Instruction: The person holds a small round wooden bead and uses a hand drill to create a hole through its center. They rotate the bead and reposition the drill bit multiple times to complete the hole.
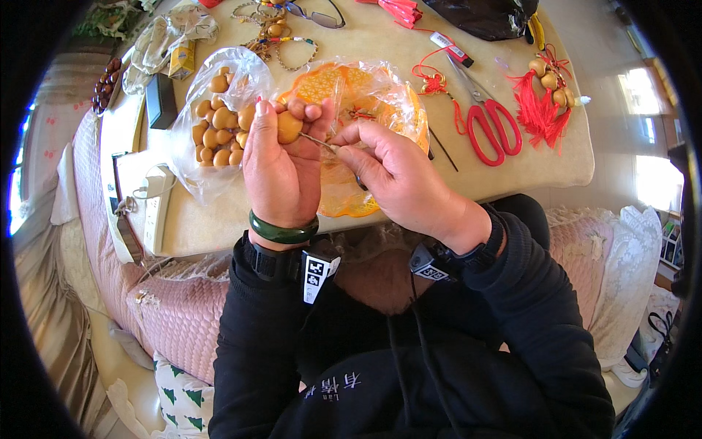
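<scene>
My left hand [281, 164] is closed around a small tan gourd [289, 126] above the table. From the gourd's right side a thin, twisted-looking cord or wire [316, 140] runs to my right hand [384, 161]. Thumb and forefinger of that hand pinch its end. Under my right palm a small dark piece shows, too hidden to name. Beside my left hand, an open clear plastic bag [252, 69] holds several more small gourds [212, 137]. Below both hands lies an orange patterned tray [322, 82], partly covered with clear plastic.
Red-handled scissors [488, 132] and gourds with red tassels [542, 102] lie on the right of the table [541, 164]. Glasses [314, 13] and bracelets [296, 53] are at the back. A dark box [161, 101] and white power strip [156, 208] are left.
</scene>
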Available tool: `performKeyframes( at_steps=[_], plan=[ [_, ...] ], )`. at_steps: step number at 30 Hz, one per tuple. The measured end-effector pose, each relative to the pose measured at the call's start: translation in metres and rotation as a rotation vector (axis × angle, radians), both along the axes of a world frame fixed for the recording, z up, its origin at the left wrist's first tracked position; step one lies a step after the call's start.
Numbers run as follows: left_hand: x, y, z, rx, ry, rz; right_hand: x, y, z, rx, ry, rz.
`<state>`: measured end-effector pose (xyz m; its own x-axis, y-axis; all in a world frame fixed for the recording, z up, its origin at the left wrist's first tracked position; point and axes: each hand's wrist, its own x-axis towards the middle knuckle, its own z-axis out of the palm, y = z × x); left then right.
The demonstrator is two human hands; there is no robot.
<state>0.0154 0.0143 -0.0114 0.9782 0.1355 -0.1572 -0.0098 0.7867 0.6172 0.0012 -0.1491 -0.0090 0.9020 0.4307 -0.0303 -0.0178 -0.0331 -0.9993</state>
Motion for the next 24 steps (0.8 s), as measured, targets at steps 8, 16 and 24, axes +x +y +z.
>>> performKeyframes(
  at_steps=[8, 16, 24],
  plan=[
    [0.005, 0.016, -0.006, -0.081, -0.095, -0.027, -0.001, -0.003, 0.001, 0.023, -0.035, -0.031],
    [0.002, 0.005, -0.005, -0.159, 0.016, -0.081, 0.004, -0.005, -0.003, 0.026, -0.038, -0.028],
    [0.002, 0.006, -0.005, -0.168, 0.031, -0.077, 0.003, -0.002, -0.002, 0.052, -0.066, -0.054]
  ],
)
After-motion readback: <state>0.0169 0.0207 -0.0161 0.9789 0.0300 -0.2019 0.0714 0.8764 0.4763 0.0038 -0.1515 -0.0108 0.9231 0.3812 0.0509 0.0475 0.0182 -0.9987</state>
